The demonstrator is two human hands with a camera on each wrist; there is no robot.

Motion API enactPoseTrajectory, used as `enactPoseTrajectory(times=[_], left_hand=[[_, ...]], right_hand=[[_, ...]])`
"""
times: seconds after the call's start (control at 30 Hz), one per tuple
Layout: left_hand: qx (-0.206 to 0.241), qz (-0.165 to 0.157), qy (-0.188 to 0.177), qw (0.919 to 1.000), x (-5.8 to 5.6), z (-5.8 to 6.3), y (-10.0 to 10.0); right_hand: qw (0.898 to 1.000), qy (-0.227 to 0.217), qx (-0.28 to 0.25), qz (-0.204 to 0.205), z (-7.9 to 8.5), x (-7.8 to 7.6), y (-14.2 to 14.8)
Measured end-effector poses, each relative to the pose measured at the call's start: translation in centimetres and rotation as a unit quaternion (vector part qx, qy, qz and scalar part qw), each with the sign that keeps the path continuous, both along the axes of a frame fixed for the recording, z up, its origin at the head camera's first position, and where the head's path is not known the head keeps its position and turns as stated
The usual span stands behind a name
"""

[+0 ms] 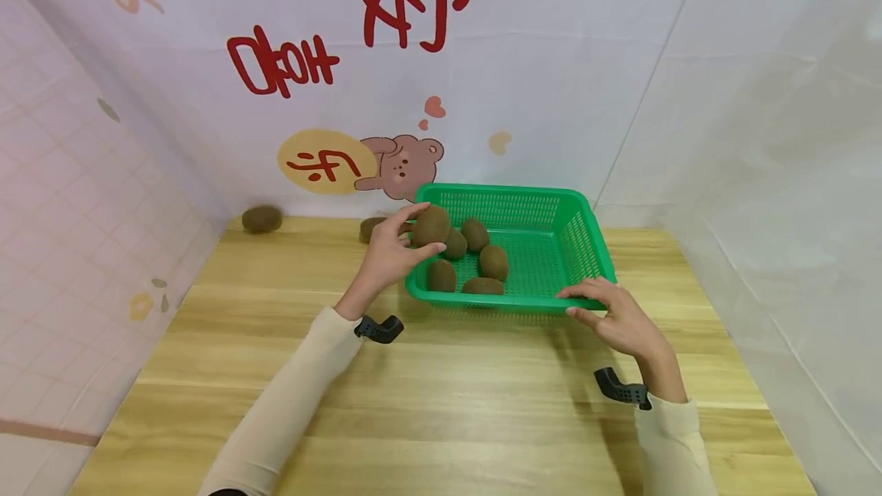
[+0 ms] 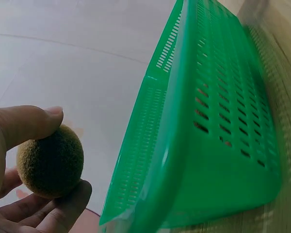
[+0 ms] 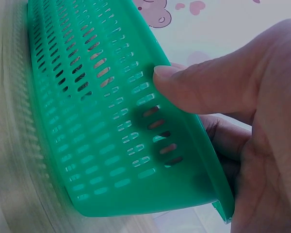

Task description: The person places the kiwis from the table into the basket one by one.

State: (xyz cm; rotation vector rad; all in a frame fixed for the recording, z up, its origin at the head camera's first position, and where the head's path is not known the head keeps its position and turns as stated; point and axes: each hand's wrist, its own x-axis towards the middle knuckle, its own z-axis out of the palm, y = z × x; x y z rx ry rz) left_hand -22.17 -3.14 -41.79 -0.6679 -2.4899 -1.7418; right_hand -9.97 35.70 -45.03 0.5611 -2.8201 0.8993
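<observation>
Left hand (image 1: 390,255) curled round 1 kiwi (image 1: 431,226); right hand (image 1: 620,321) pinches basket (image 1: 524,302), near side; 5 kiwis (image 1: 493,262) lie inside.

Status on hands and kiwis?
Left hand holding kiwi at left end of green basket. Right hand gripping near rim. Five kiwis visible inside. No obstruction visible.

The basket (image 1: 510,302) is green, slotted in rows; the kiwis (image 1: 493,262) towards its left edge are brown, like the single kiwi (image 1: 262,219) at the far left corner of the bench (image 1: 441,404), itself streaked yellow-brown; sleeves (image 1: 289,396) are cream, wrist mounts (image 1: 377,330) black, the backdrop (image 1: 551,90) white with red lettering (image 1: 441,10)
</observation>
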Motion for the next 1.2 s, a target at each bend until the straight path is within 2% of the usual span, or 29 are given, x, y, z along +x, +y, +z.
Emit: enactPoseTrajectory(times=[0.1,0.3,0.6,0.77,0.93,1.2], left_hand=[[-0.008,-0.003,-0.004,1.0000,0.0,-0.1,0.6],[-0.025,-0.013,0.011,0.9995,-0.2,-0.1,1.8],[-0.036,-0.020,0.000,0.9991,-0.2,0.1,2.9],[-0.019,-0.029,-0.016,0.9993,-0.1,-0.1,2.8],[-0.011,-0.031,-0.013,0.9994,-0.3,-0.3,2.2],[-0.043,-0.008,0.004,0.9990,-0.6,-0.4,1.2]], right_hand=[[1.000,0.003,-0.004,0.004,-0.1,0.1,-0.1],[1.000,0.012,-0.005,0.006,-0.2,-0.1,0.1],[1.000,0.011,-0.004,0.004,-0.4,0.0,0.3],[1.000,0.007,-0.009,0.003,-0.5,0.0,0.1],[1.000,0.008,-0.006,0.003,-0.4,0.0,0.0],[1.000,0.005,-0.003,0.003,-0.1,0.1,0.0]])
